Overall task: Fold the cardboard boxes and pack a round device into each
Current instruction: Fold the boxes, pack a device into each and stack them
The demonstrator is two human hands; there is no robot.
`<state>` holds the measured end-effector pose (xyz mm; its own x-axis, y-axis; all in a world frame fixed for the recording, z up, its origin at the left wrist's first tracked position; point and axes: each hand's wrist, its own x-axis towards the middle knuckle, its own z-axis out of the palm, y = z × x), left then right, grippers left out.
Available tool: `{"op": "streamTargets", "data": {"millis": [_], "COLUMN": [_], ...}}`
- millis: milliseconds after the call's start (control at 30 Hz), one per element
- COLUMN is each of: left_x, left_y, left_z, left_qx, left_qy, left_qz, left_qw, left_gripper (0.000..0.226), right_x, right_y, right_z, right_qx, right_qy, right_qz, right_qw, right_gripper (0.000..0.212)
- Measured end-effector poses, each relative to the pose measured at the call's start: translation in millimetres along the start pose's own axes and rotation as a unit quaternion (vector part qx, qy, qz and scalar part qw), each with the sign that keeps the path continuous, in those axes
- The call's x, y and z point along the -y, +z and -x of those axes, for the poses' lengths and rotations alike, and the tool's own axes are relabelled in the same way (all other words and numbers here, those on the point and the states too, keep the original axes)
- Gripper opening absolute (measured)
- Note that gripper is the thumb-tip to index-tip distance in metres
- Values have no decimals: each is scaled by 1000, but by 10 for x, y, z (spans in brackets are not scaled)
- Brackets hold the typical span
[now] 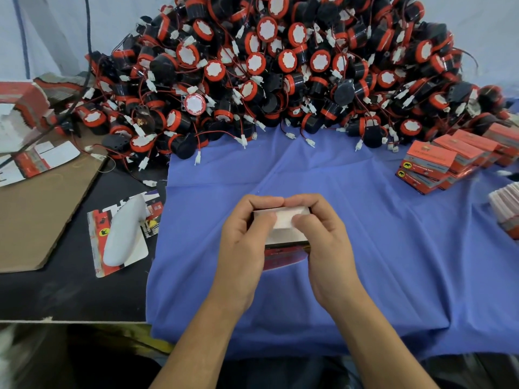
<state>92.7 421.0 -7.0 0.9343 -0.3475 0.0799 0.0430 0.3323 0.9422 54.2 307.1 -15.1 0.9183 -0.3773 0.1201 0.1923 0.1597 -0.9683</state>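
Note:
A small cardboard box [285,234], white inside and red and black outside, is held above the blue cloth [393,248] at the centre. My left hand [244,242] grips its left side, thumb lying on the white top flap. My right hand [325,240] grips its right side, thumb pressing the same flap. What the box contains is hidden. A big heap of round black devices [280,66] with red rims, white labels and red wires fills the far side of the table.
Closed red boxes [449,161] are stacked at the right, with a pile of flat pale cards [505,209] at the right edge. On the left lie flat unfolded box blanks [42,161], a brown cardboard sheet [36,214] and a white plastic object [123,234] on a blank.

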Motion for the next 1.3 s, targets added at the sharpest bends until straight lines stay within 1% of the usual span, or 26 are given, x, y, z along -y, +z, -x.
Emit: {"op": "streamTargets", "data": {"millis": [67, 133, 233, 333, 500, 567, 633, 700, 733, 767, 833, 900, 967, 1033, 1100, 1133, 1200, 1267, 1300], "left_x": [-2, -4, 7, -1, -4, -5, -12, -35, -37, -35, -33, -57, -73, -56, -21, 0, 38, 53, 34], "left_y": [-8, -22, -43, -20, 15, 3, -13, -28, -41, -63, -129, -193, -233, -252, -247, -243, -255, -297, -321], "left_z": [10, 17, 6, 16, 30, 27, 12, -7, -17, -29, -53, -58, -49, -47, -40, -32, -23, -32, -44], "left_qx": [4, 7, 4, 13, 12, 12, 21, 37, 48, 59, 94, 151, 184, 199, 231, 244, 244, 229, 225], "left_qy": [11, 22, 32, 49, 59, 44, 22, -22, -52, -83, -147, -193, -217, -222, -212, -208, -217, -212, -200], "left_qz": [-18, -39, -80, -95, -93, -63, -36, -34, -41, -50, -56, -22, 29, 82, 115, 126, 146, 132, 101], "left_qw": [1000, 999, 996, 994, 994, 997, 999, 998, 997, 994, 983, 969, 958, 951, 943, 939, 934, 941, 948], "left_gripper": [28, 34, 42, 53, 56, 52, 39, 27, 26, 28, 40, 50, 55, 61, 67, 73, 85, 90, 88], "right_x": [-16, -28, -46, -72, -92, -72, -54, -46, -44, -40, -21, 6, 16, 8, -15, -28, -62, -95, -108], "right_y": [1, 3, 13, 8, 11, 23, 18, 13, 15, 20, 32, 27, 7, 2, 6, 3, -17, -70, -114], "right_z": [7, 7, 12, 28, 48, 55, 49, 34, 28, 23, 21, 22, 25, 39, 63, 74, 83, 77, 66], "right_qx": [-1, -1, -3, -5, -17, -23, -41, -66, -76, -84, -91, -97, -98, -75, -41, -32, -20, -6, 9], "right_qy": [-3, -6, -16, -27, -29, -29, -21, -17, -23, -33, -57, -70, -68, -63, -60, -60, -52, -15, 17], "right_qz": [3, 8, 34, 61, 66, 49, 19, 3, 2, 6, 22, 28, 36, 38, 38, 38, 41, 76, 96], "right_qw": [1000, 1000, 999, 998, 997, 998, 999, 998, 997, 996, 994, 992, 992, 994, 997, 997, 998, 997, 995], "right_gripper": [30, 35, 39, 41, 40, 37, 28, 22, 20, 20, 20, 20, 22, 25, 30, 32, 31, 27, 26]}}
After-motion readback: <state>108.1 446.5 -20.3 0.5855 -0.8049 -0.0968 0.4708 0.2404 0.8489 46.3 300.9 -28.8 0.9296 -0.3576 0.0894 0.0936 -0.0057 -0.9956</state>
